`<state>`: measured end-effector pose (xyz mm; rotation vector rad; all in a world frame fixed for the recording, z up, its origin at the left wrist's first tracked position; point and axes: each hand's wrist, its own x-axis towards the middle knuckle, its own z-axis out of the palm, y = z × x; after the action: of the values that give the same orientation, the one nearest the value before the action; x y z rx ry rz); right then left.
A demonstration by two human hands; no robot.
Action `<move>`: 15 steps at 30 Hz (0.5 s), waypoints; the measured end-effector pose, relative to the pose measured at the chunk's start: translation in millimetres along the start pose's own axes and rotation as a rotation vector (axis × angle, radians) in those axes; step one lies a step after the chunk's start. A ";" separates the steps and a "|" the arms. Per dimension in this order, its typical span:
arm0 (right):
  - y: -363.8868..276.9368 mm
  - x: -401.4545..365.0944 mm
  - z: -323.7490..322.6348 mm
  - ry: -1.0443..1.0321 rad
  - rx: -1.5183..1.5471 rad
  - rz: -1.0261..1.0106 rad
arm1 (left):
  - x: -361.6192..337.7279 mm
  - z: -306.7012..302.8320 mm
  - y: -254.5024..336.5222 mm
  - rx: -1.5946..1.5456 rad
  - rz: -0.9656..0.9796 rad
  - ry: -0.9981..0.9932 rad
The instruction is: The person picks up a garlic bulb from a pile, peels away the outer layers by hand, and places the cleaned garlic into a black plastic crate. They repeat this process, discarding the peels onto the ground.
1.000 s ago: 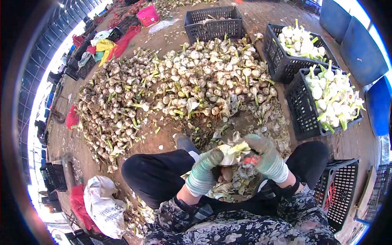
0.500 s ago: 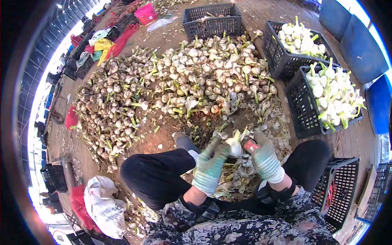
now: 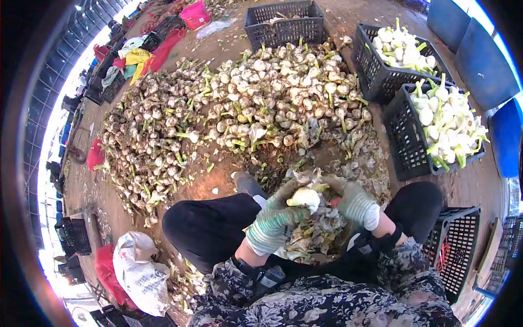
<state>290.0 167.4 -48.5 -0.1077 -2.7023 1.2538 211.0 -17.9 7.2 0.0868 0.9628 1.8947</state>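
My left hand [image 3: 274, 219], in a striped green-and-white glove, is closed around a garlic bulb [image 3: 305, 199]. The bulb is white and peeled-looking, with its short cut stem turned to the left. Close by on the right, my right hand [image 3: 355, 203], gloved alike, has its fingers bent toward the bulb's upper side, where loose skin hangs. A small red tool [image 3: 335, 202] shows under its thumb; most of it is hidden in the palm. Below both hands lies a heap of shed garlic skins [image 3: 313, 237].
Ahead spreads a big pile of dirty garlic bulbs [image 3: 283, 90]. Two black crates [image 3: 406, 139] of clean white garlic stand at the right. Another black crate [image 3: 283, 32] sits behind the pile. A white sack [image 3: 140, 275] lies at the lower left, an upturned crate [image 3: 457, 253] by my right knee.
The garlic bulb has tipped so its stem points left instead of up. My left hand has turned around it, and my right fingers have reached over its top.
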 end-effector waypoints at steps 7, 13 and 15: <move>17.5 8.3 -14.7 -0.323 -0.001 0.203 | 0.0 -6.2 2.4 0.412 0.174 0.098; -42.8 32.0 -21.6 -0.229 0.338 0.044 | -1.4 -2.5 -1.4 0.482 0.181 0.064; -51.8 31.2 -41.9 -0.375 0.887 0.472 | -5.7 -0.3 6.5 0.183 0.079 -0.002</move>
<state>266.8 169.6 21.2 -0.4433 -2.1444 2.7125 209.2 -24.0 13.0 0.2373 1.1446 1.8740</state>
